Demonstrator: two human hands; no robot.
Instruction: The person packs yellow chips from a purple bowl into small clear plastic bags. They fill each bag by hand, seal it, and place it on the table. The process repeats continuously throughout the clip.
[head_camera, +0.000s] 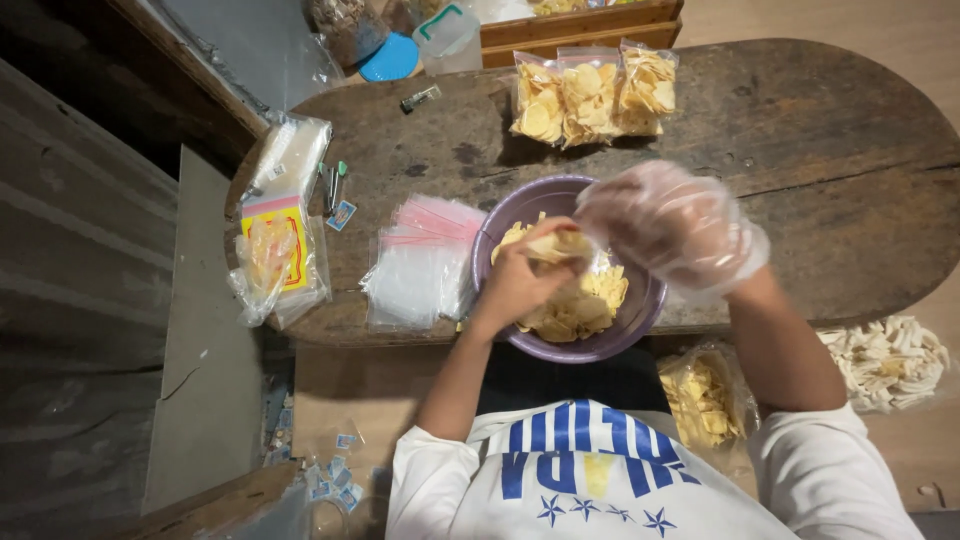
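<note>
A purple bowl (500, 215) full of pale yellow chips (585, 305) sits at the near edge of a dark wooden table (830, 160). My left hand (515, 280), bare, is over the bowl and grips a small clear bag partly filled with chips (555, 243). My right hand (675, 225), in a loose clear plastic glove, hovers over the bowl's right side beside the bag; whether it holds chips is hidden by the glove. Three filled chip bags (592, 92) stand in a row at the table's far side.
A stack of empty clear zip bags (420, 265) lies left of the bowl. More bag packs (280, 220) sit at the table's left end. Wooden crates (580, 25) and a blue lid (390, 58) lie beyond. Chip bags (705, 400) and white strips (885, 360) rest below on the right.
</note>
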